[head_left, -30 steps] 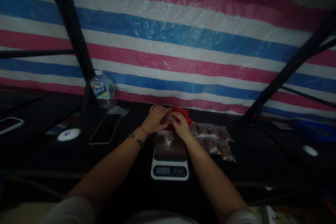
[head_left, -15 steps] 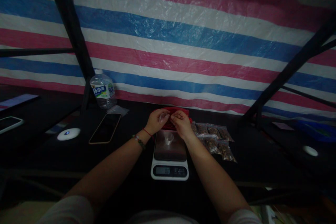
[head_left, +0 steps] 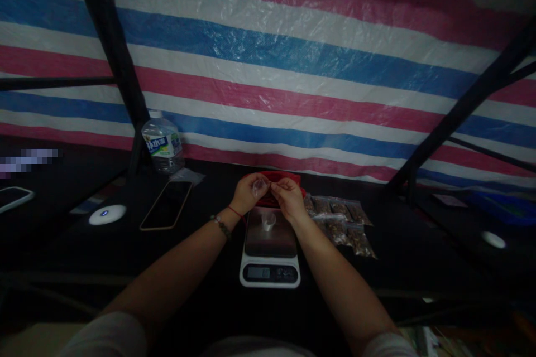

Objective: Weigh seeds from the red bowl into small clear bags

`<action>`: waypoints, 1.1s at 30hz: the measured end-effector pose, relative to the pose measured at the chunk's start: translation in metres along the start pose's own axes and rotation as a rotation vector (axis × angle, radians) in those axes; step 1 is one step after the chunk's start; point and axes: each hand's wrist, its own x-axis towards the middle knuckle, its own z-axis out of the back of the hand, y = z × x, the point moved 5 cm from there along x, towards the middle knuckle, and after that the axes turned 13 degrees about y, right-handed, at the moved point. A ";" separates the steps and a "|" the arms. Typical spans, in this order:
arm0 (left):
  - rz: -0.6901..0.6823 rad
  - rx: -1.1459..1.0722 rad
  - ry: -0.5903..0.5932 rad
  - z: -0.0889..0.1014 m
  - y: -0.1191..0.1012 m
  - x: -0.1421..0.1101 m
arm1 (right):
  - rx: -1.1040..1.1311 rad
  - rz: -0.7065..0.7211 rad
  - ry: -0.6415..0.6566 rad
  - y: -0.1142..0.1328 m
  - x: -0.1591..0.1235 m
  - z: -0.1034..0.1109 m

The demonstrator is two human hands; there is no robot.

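The clear plastic (head_left: 259, 187) is pinched in the left hand (head_left: 244, 195), twelve o'clock of the scale (head_left: 270, 245), perhaps to meet the right hand (head_left: 292, 199), whose grip I can't tell; packets (head_left: 336, 230) lie at two, likely for easy reach

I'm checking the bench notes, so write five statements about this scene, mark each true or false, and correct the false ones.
A small clear cup stands on the scale. True.
The labelled bottle stands right of the scale. False: the labelled bottle stands left of it.
The filled bags lie right of the scale. True.
The beaded bracelet is on the right wrist. False: the beaded bracelet is on the left wrist.
The left hand holds a clear item. True.
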 end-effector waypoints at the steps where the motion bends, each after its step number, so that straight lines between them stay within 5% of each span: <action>1: 0.000 -0.004 -0.003 0.000 0.000 0.000 | 0.009 0.002 -0.005 0.000 0.000 0.000; 33: -0.081 0.151 0.030 -0.005 0.004 -0.002 | -0.117 -0.035 -0.061 -0.006 0.001 0.003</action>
